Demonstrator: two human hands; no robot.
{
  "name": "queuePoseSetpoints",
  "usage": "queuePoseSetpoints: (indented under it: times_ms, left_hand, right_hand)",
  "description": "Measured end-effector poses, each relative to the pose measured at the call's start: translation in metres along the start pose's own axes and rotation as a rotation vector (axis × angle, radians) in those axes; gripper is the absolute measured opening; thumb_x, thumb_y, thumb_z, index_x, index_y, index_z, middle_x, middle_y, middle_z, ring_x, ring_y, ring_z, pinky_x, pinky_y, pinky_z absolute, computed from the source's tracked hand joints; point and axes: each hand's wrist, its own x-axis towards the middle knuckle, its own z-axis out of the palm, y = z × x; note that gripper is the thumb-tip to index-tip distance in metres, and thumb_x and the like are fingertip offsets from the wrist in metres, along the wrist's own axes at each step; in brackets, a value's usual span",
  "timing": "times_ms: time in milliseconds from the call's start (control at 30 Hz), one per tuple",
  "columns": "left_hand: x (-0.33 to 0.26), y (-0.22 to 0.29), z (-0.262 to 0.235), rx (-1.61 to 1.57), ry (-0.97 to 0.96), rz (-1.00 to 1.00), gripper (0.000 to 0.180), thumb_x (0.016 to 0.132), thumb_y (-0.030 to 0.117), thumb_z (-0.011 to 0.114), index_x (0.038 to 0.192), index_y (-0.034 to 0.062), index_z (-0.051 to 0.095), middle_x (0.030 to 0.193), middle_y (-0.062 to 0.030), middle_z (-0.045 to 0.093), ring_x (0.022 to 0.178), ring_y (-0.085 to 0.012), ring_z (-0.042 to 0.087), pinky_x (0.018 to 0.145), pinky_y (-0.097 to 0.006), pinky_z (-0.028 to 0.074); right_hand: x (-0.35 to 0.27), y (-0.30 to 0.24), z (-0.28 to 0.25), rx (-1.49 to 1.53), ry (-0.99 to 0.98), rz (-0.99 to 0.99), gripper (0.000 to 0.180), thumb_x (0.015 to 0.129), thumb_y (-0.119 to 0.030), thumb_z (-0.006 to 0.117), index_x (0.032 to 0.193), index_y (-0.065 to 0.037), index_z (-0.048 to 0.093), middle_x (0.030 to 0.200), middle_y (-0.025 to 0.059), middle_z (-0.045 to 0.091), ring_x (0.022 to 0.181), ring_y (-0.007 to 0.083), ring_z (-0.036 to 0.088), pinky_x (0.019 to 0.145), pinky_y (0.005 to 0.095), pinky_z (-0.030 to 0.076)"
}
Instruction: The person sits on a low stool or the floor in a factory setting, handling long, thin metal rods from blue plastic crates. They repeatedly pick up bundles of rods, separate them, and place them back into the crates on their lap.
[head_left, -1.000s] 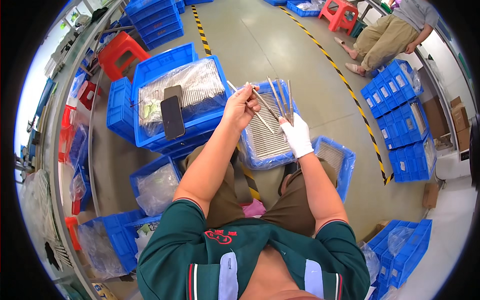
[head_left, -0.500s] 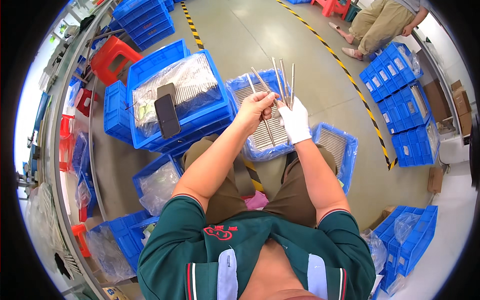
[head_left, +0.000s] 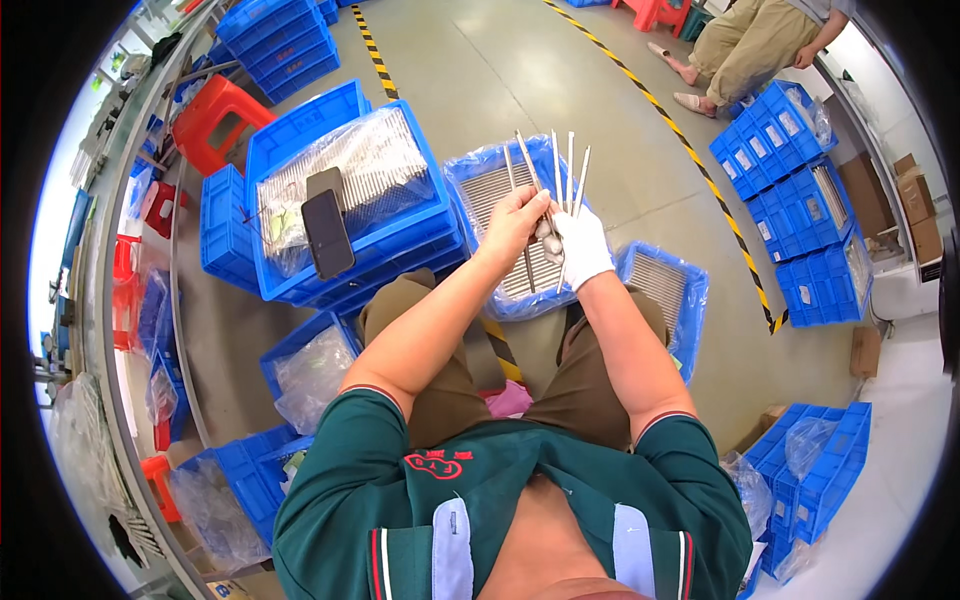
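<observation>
Slim silvery metal rods [head_left: 571, 168] fan upward out of my right hand [head_left: 585, 248], which wears a white glove and is closed around them. Close against it, my bare left hand [head_left: 513, 222] pinches a metal rod [head_left: 510, 167] whose lower end sticks out beneath the fingers. Where the hands meet, another rod crosses between them, and I cannot tell which one grips it. Below both hands lies a blue bin [head_left: 462, 166] lined with clear plastic, with rows of similar rods [head_left: 485, 190] in it.
A second lined blue bin [head_left: 697, 300] of rods stands to the right. On the left, stacked blue crates [head_left: 405, 250] carry bagged rods and a dark phone [head_left: 327, 235]. A red stool [head_left: 215, 120] is behind them. At far right are more crates [head_left: 800, 210] and a seated person [head_left: 745, 50].
The rods in my gloved hand stand closer to upright, and my hands have come nearer together. The whole view has shifted slightly.
</observation>
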Motion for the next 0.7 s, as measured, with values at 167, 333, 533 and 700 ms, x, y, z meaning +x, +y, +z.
queuePoseSetpoints:
  times_ms: [167,333,533,700]
  left_hand:
    - [-0.001,0.008,-0.005,-0.067,-0.055,-0.059,0.019,0.094,0.023,0.049,0.084,0.0074,0.054,0.064,0.0054,0.041,0.052,-0.0036,0.032,0.046,-0.019,0.028]
    - [-0.014,0.009,-0.008,-0.202,-0.312,-0.271,0.020,0.094,0.022,0.050,0.085,0.0050,0.054,0.066,0.0039,0.042,0.052,-0.0049,0.032,0.044,-0.020,0.026]
    - [-0.021,-0.006,0.004,-0.237,-0.409,-0.375,0.023,0.094,0.027,0.053,0.083,0.0059,0.056,0.061,0.0044,0.040,0.050,-0.0049,0.032,0.042,-0.020,0.026]
    - [-0.035,0.008,0.002,-0.299,-0.486,-0.455,0.026,0.093,0.027,0.053,0.087,0.0023,0.057,0.071,-0.0032,0.050,0.052,-0.0071,0.042,0.044,-0.021,0.035]
  right_hand:
    - [0.048,0.027,-0.038,-0.479,0.201,-0.432,0.012,0.089,-0.018,0.057,0.088,-0.006,0.058,0.059,0.0017,0.052,0.044,0.0091,0.045,0.038,0.0238,0.033]
    - [0.005,-0.036,-0.011,-0.121,-0.063,0.000,0.022,0.089,-0.028,0.061,0.088,-0.006,0.061,0.059,-0.0043,0.046,0.051,0.0056,0.041,0.044,0.0231,0.034]
    - [0.041,-0.020,-0.023,-0.151,0.278,-0.332,0.023,0.080,-0.027,0.070,0.078,-0.007,0.060,0.057,-0.0029,0.047,0.048,0.0089,0.042,0.042,0.0236,0.032]
    - [0.058,-0.057,-0.077,0.142,0.318,-0.262,0.021,0.084,-0.026,0.064,0.072,-0.010,0.057,0.057,-0.0009,0.049,0.046,0.0089,0.044,0.039,0.0239,0.033]
